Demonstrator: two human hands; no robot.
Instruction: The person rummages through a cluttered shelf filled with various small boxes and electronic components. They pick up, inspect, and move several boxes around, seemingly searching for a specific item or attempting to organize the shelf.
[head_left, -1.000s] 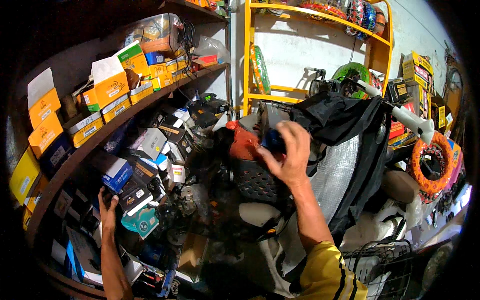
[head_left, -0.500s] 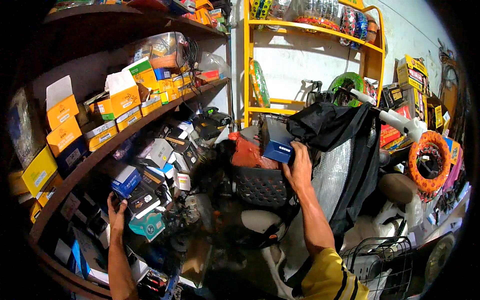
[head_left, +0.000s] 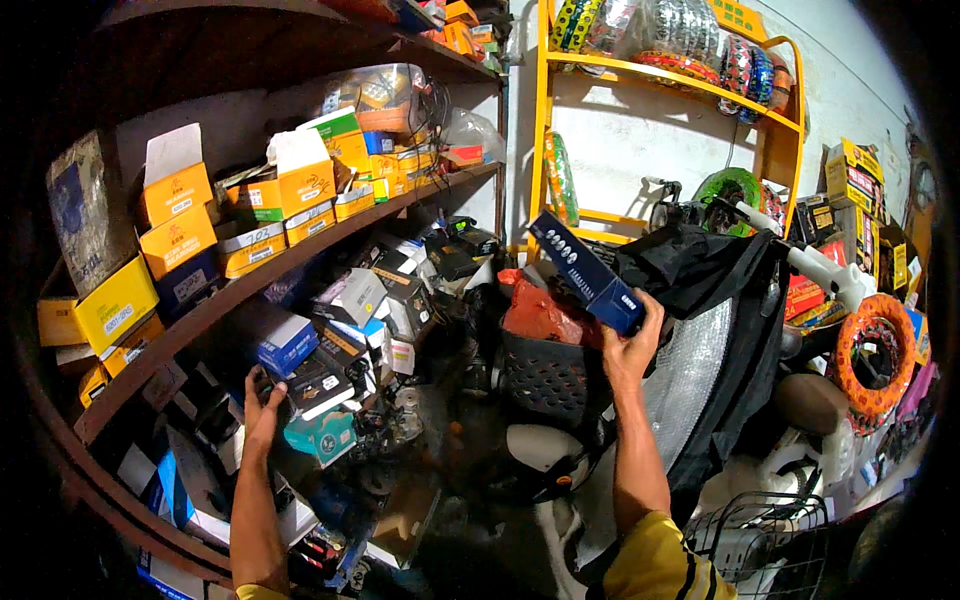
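In my right hand (head_left: 632, 345) is a long dark blue box (head_left: 585, 275), gripped by its near end and tilted. Pale print covers its upturned side. It is over a black basket (head_left: 548, 378) holding something wrapped in orange-red (head_left: 545, 312). My left hand (head_left: 262, 408) is low at the left, thumb and fingers apart, against the edge of the box pile. Just above its fingertips is a blue-and-white box (head_left: 283, 340). Beside it lie a black box (head_left: 318, 385) and a teal box (head_left: 320, 437). What its fingers touch is in shadow.
A brown shelf (head_left: 260, 268) on the left carries several yellow-orange cartons (head_left: 180, 240). A yellow rack (head_left: 542, 130) with wrapped tyres stands behind. At right are a black cover (head_left: 690, 255), white handlebar parts (head_left: 830, 272), an orange tyre (head_left: 875, 355) and a wire basket (head_left: 765, 545).
My right hand has turned the dark blue box, so its printed long side now shows. My left hand stays by the box pile. The whole view has shifted, moving the scene rightward in the picture.
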